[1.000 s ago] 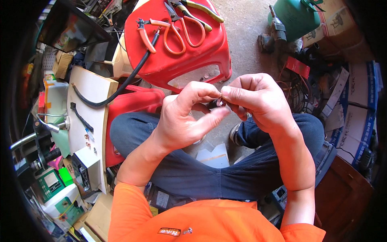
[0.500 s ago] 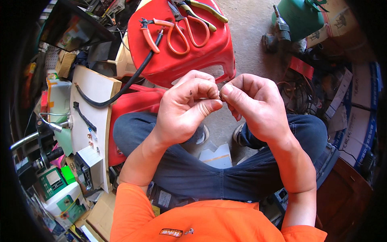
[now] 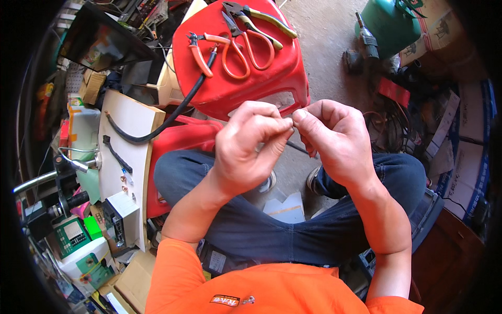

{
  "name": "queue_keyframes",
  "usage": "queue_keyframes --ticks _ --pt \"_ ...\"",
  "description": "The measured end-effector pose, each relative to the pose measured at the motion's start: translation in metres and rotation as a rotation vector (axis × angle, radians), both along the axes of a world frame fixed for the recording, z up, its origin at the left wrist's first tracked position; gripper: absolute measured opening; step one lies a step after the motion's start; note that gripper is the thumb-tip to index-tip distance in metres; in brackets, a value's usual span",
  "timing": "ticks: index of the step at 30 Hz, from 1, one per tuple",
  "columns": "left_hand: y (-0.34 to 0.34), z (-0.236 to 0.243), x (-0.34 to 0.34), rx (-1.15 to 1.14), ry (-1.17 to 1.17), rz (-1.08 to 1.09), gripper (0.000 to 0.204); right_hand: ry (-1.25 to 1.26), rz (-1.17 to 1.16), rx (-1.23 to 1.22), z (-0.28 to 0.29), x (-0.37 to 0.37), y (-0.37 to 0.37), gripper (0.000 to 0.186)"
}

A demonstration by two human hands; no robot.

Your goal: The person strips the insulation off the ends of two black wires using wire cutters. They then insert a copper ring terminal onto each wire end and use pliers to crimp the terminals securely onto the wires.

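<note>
My left hand (image 3: 251,141) and my right hand (image 3: 337,138) meet fingertip to fingertip above my lap. Both are closed in a pinch, and whatever is between the fingers is too small or hidden to make out. A short stretch of dark cable or rod (image 3: 297,148) shows below the fingertips; I cannot tell whether it is held. Beyond my hands, a red plastic stool (image 3: 246,97) carries orange-handled scissors (image 3: 238,60), small orange-handled cutters (image 3: 200,57) and green-handled pliers (image 3: 269,23). A thick black cable (image 3: 175,112) runs from the stool onto a pale board at left.
The pale board (image 3: 123,112) also bears a short black cable piece (image 3: 117,154) and small copper-coloured parts (image 3: 124,183). A green canister (image 3: 389,29) and a torch-like tool (image 3: 368,42) stand at far right. Boxes (image 3: 468,152) and tangled wires (image 3: 389,123) line the right side.
My left fingers have closed up more, and the fingertips of both hands have shifted slightly. A dark cable or rod now shows below them. The whole view has moved a little.
</note>
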State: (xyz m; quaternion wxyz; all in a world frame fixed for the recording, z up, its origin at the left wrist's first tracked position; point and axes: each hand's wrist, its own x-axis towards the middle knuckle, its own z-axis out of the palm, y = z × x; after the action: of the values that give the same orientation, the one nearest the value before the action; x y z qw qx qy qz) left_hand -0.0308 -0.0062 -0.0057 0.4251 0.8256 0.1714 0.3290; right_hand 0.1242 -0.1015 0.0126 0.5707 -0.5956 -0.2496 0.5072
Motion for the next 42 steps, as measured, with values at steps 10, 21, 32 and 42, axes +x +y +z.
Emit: queue_keyframes --ticks 10,21,32,42 --pt "0.013 0.002 -0.006 -0.387 -0.057 -0.219 0.017 0.033 0.040 0.082 0.000 -0.008 0.010 0.022" --pt "0.015 0.000 -0.014 -0.801 -0.324 -0.256 0.025 0.108 -0.077 0.125 0.020 -0.005 0.017 0.023" --pt "0.004 0.015 -0.008 -0.649 -0.183 0.031 0.016 0.063 -0.133 0.186 0.009 -0.023 0.021 0.020" --pt "0.016 0.013 -0.013 -1.076 -0.143 0.016 0.011 0.046 -0.058 0.127 0.002 -0.021 0.026 0.023"
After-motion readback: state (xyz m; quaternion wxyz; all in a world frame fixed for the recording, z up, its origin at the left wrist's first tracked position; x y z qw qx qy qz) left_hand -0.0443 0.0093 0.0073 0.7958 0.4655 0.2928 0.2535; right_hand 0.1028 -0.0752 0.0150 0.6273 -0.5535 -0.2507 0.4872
